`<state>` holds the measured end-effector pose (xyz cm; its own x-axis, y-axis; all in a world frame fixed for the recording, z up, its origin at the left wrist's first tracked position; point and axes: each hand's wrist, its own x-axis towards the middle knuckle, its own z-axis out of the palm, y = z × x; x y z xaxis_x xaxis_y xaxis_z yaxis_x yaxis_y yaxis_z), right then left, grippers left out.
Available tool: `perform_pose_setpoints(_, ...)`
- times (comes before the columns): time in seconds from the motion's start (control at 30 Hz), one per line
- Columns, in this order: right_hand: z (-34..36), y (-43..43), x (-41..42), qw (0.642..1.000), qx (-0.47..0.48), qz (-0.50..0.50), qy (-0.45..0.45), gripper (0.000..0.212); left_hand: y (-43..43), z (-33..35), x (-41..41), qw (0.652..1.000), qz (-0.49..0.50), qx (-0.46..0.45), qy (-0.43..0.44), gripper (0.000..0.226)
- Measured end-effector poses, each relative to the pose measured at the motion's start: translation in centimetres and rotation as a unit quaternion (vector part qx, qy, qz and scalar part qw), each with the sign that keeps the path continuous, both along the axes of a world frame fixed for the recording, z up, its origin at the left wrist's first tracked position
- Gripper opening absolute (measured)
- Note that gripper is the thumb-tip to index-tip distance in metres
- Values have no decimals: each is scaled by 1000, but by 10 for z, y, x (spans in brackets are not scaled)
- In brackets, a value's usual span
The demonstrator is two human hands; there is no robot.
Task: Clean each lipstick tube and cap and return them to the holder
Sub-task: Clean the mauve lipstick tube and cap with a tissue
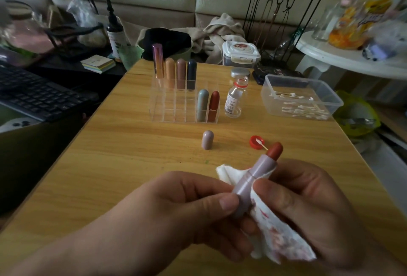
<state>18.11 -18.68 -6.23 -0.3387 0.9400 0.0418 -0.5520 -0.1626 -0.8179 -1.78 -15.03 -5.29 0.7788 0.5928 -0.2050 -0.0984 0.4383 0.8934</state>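
Head view. We count seven lipsticks. Six capped ones stand upright in the clear acrylic grid holder (169, 108), four in its back row and two in its front right cells. One open mauve cylindrical lipstick tube (253, 178) is held above the near part of the light wooden table (110, 165). One loose rounded mauve cap (207, 140) stands upright on the table between the holder and the hands.

The lipstick tube's long axis runs tilted from lower left to upper right, with the exposed red-brown bullet at the far upper end. The left hand (176, 209) pinches the base between thumb and curled fingers. The right hand (308, 205) grips one red-stained white paper tissue (282, 238), its thumb pressing it against the tube's side.

Just beyond the bullet lies one red round lid (253, 138) with one cotton swab (262, 144) resting on it. Right of the holder stand one small clear glass bottle (234, 99) and one clear plastic tub (265, 95) of swabs.
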Motion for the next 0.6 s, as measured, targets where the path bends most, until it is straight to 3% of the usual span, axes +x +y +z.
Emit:
perform_pose_setpoints(0.13,-4,-3,-2,1000,17,-10,3,24,-7,1,4,995,78,39,52,15)
perform_pose_setpoints(0.23,-7,-2,2,981,37,-99,-164,38,-17,11,7,959,157,152,179,25)
perform_pose_setpoints(0.3,-4,-3,1,974,52,-118,-188,37,-22,17,10,928,203,225,219,31)
perform_pose_setpoints(0.37,-1,-4,-2,978,48,-123,-159,34,-20,14,9,928,221,228,196,32)
perform_pose_setpoints(0.4,-1,-5,-2,984,39,-120,-130,32,-18,10,8,945,201,200,164,30)
perform_pose_setpoints(0.5,-2,-4,-3,998,33,-54,-10,25,-9,3,7,996,83,36,17,23)
perform_pose_setpoints(0.6,-5,-3,-4,999,26,-28,30,25,-8,-4,11,997,72,-13,-34,20)
